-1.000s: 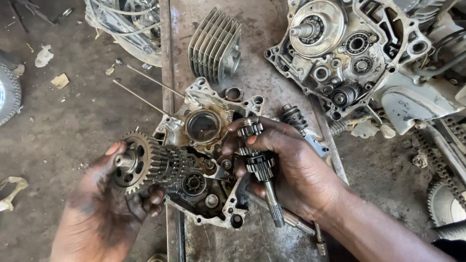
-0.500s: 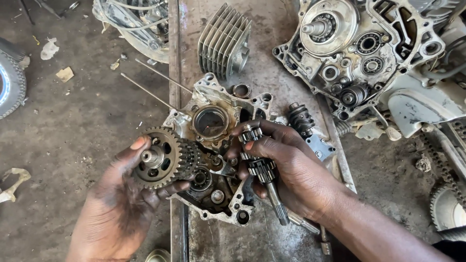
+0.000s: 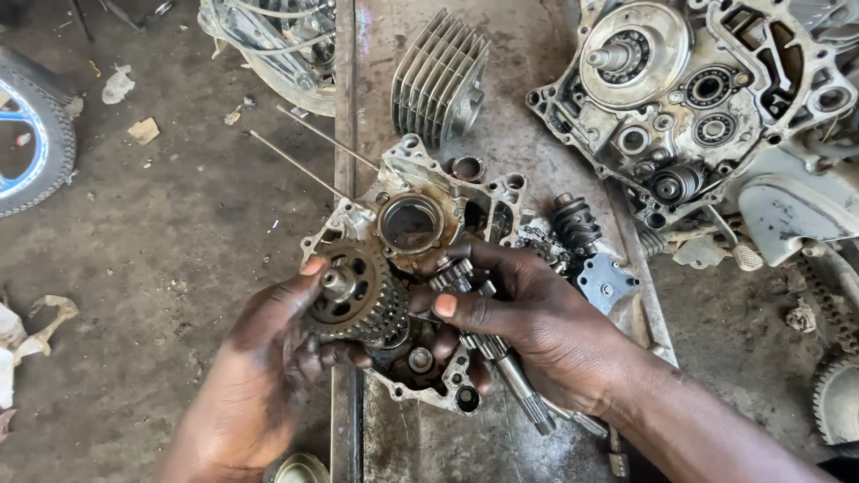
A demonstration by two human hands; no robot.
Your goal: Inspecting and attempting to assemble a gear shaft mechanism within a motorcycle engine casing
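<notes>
a: the gear cluster [image 3: 358, 300] sits in the left hand [image 3: 268, 376], fingers wrapped under its stacked toothed wheels, thumb on the big face gear. it hangs just over the crankcase half [image 3: 420, 268] on the table [image 3: 537, 161].

b: and the right hand [image 3: 537, 326]?

a: closed around the second gear shaft [image 3: 497, 358], splined end pointing down toward the person, fingers spread over its gears. the two shafts are side by side, teeth nearly touching.

b: so how to handle it well?

a: i'd judge: keep both shafts parallel and their gears meshed, so they go down as a pair, square to the case bores. tilt either one and it could bind.

b: anything close by to mind?

a: the shift drum [image 3: 574, 222] just right of the case, the finned cylinder [image 3: 440, 76] behind, the other engine case [image 3: 698, 98] well apart.
</notes>
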